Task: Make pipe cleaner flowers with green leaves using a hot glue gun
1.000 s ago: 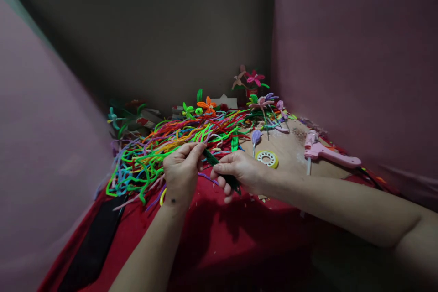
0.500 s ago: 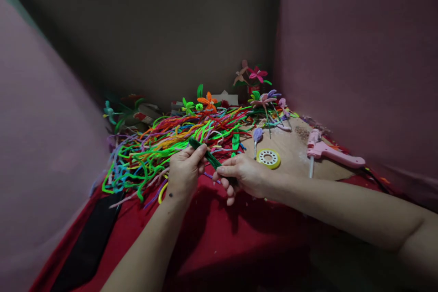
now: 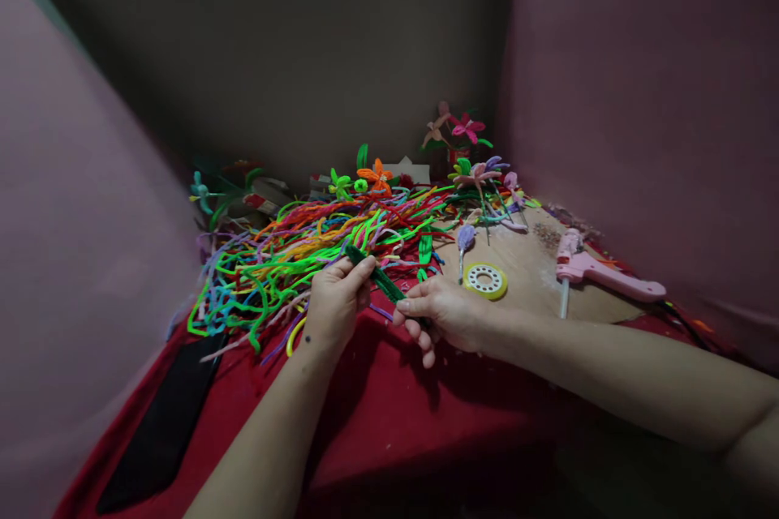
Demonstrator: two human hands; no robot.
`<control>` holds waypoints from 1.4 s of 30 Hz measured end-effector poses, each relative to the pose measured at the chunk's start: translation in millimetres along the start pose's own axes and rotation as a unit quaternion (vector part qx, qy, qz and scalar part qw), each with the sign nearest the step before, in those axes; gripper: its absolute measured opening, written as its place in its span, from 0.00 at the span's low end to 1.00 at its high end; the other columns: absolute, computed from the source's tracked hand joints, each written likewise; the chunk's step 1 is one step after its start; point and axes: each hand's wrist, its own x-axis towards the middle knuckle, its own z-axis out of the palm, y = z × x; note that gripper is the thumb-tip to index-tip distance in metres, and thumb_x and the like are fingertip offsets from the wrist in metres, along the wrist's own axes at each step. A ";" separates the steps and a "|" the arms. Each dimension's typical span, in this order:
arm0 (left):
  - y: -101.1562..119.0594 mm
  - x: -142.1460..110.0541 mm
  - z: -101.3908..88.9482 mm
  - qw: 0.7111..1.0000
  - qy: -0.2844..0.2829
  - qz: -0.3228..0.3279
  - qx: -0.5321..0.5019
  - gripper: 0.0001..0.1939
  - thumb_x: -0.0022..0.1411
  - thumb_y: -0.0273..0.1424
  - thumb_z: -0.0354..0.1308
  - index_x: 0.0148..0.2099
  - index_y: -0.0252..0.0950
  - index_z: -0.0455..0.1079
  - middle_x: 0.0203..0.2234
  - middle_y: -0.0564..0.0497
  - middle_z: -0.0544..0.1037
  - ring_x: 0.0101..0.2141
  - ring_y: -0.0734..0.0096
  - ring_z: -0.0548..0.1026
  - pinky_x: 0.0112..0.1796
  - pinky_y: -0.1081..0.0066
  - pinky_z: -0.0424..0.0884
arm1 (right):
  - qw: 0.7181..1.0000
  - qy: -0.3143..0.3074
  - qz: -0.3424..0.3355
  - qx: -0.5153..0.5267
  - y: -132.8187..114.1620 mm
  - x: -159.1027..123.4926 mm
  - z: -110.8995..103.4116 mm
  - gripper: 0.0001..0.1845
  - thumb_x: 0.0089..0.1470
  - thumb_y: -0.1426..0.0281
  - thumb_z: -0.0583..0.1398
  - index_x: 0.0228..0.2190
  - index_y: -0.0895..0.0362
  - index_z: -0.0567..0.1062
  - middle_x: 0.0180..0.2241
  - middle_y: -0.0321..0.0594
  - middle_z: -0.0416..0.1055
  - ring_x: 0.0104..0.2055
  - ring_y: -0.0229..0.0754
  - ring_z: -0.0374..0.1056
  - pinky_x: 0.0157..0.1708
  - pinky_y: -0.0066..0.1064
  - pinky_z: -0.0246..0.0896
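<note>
Between my hands runs a dark green strip of folded pipe cleaner (image 3: 385,285), slanting down to the right. My left hand (image 3: 341,292) pinches its upper part between thumb and fingers. My right hand (image 3: 439,310) grips the lower end, thumb on top and the other fingers curled loosely below; that end is partly hidden. Behind my left hand spreads a large pile of coloured pipe cleaners (image 3: 304,247). A green looped pipe cleaner piece (image 3: 424,253) lies just beyond my right hand, and a purple pipe cleaner bud (image 3: 466,239) on a stem is near it.
A yellow-rimmed roll of tape (image 3: 485,281) and a pink glue gun (image 3: 600,272) lie on a brown board (image 3: 535,235). Pipe cleaner flowers, one of them orange (image 3: 377,177), stand at the back. A flat black object (image 3: 167,422) rests on the red cloth (image 3: 377,438).
The whole view has shifted slightly, so things appear a little further right. Both hands keep their hold on the dark green strip, which has turned a little and shows its broader face.
</note>
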 end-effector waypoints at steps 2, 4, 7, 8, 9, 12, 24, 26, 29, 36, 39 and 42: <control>1.6 2.6 -3.9 1.000 -0.013 -0.014 -0.020 0.13 0.48 0.35 0.64 0.24 0.35 0.62 0.12 0.62 0.56 0.12 0.85 0.52 0.14 0.79 0.47 | 1.000 0.002 0.000 -0.002 -0.7 -0.2 -1.8 0.14 0.58 0.77 0.50 0.24 0.63 0.70 0.13 0.32 0.62 0.11 0.31 0.57 0.09 0.26 0.64; 3.4 4.9 -7.3 0.999 -0.010 -0.017 -0.034 0.13 0.47 0.34 0.64 0.26 0.36 0.62 0.13 0.62 0.57 0.12 0.85 0.53 0.14 0.80 0.48 | 1.000 -0.003 0.006 -0.005 -1.4 0.1 -3.6 0.12 0.57 0.78 0.51 0.25 0.63 0.70 0.13 0.32 0.62 0.11 0.31 0.57 0.10 0.26 0.64; 4.9 7.2 -9.5 0.999 0.020 -0.007 -0.036 0.12 0.46 0.32 0.65 0.25 0.34 0.64 0.12 0.61 0.61 0.12 0.86 0.55 0.14 0.80 0.48 | 1.000 -0.012 0.017 -0.011 -2.1 1.1 -5.5 0.12 0.57 0.77 0.51 0.25 0.64 0.70 0.13 0.32 0.62 0.11 0.32 0.57 0.10 0.27 0.64; 5.1 7.8 -9.5 0.999 0.034 -0.001 -0.036 0.11 0.46 0.31 0.65 0.25 0.34 0.65 0.12 0.61 0.62 0.13 0.86 0.55 0.14 0.81 0.48 | 1.000 -0.015 0.017 -0.012 -2.3 1.4 -5.8 0.12 0.57 0.77 0.51 0.25 0.64 0.70 0.13 0.32 0.63 0.11 0.32 0.58 0.10 0.27 0.64; 5.1 8.4 -9.4 0.998 0.046 0.004 -0.036 0.10 0.46 0.30 0.65 0.25 0.33 0.65 0.12 0.61 0.63 0.13 0.86 0.56 0.15 0.81 0.48 | 1.000 -0.017 0.014 -0.012 -2.5 1.6 -6.0 0.12 0.57 0.77 0.51 0.25 0.64 0.70 0.13 0.32 0.63 0.11 0.32 0.58 0.10 0.27 0.64; 5.0 10.5 -9.2 0.998 0.049 -0.001 -0.050 0.10 0.47 0.30 0.64 0.26 0.34 0.64 0.12 0.61 0.63 0.13 0.87 0.56 0.15 0.82 0.48 | 1.000 -0.021 0.013 -0.010 -2.9 1.4 -6.2 0.12 0.57 0.78 0.51 0.24 0.64 0.71 0.13 0.32 0.63 0.11 0.32 0.58 0.09 0.27 0.64; -11.2 -9.6 6.9 0.963 -0.201 -0.169 -0.059 0.12 0.48 0.34 0.65 0.30 0.30 0.70 0.14 0.56 0.67 0.13 0.87 0.55 0.16 0.80 0.45 | 0.999 -0.030 -0.021 0.017 -0.4 4.7 -14.9 0.10 0.55 0.78 0.52 0.25 0.64 0.70 0.14 0.32 0.63 0.12 0.32 0.59 0.12 0.25 0.65; -13.7 -9.4 8.8 0.969 -0.179 -0.161 -0.057 0.12 0.48 0.34 0.65 0.26 0.29 0.69 0.13 0.55 0.68 0.12 0.87 0.55 0.16 0.79 0.45 | 0.999 -0.041 -0.027 0.024 0.7 5.1 -16.5 0.09 0.54 0.77 0.53 0.25 0.64 0.71 0.14 0.33 0.64 0.12 0.32 0.59 0.12 0.25 0.65; -15.1 -7.1 8.0 0.970 -0.168 -0.165 -0.061 0.14 0.49 0.34 0.65 0.21 0.30 0.66 0.11 0.56 0.65 0.12 0.86 0.55 0.16 0.78 0.47 | 0.996 -0.067 -0.031 0.039 0.2 4.3 -18.3 0.09 0.55 0.76 0.54 0.25 0.65 0.71 0.16 0.35 0.67 0.14 0.32 0.62 0.15 0.27 0.68; -11.8 -6.4 5.4 0.970 -0.152 -0.175 -0.079 0.16 0.47 0.35 0.66 0.20 0.32 0.63 0.09 0.60 0.59 0.11 0.86 0.53 0.14 0.79 0.47 | 0.995 -0.083 0.002 0.063 -8.1 0.1 -18.5 0.21 0.62 0.71 0.44 0.28 0.66 0.72 0.21 0.44 0.71 0.19 0.37 0.68 0.23 0.33 0.71; -10.4 -7.3 6.5 0.971 -0.140 -0.175 -0.080 0.17 0.46 0.34 0.67 0.20 0.33 0.62 0.09 0.61 0.59 0.11 0.86 0.52 0.14 0.80 0.47 | 0.996 -0.071 -0.005 0.059 -7.2 -0.7 -18.7 0.19 0.61 0.72 0.46 0.29 0.66 0.72 0.21 0.45 0.72 0.19 0.37 0.68 0.23 0.32 0.71; -10.2 -8.4 8.3 0.973 -0.131 -0.170 -0.079 0.17 0.45 0.34 0.67 0.20 0.32 0.61 0.09 0.60 0.60 0.11 0.86 0.53 0.13 0.80 0.48 | 0.997 -0.059 -0.032 0.044 -3.8 -0.3 -19.1 0.14 0.58 0.75 0.49 0.27 0.66 0.72 0.21 0.45 0.73 0.19 0.37 0.69 0.22 0.32 0.71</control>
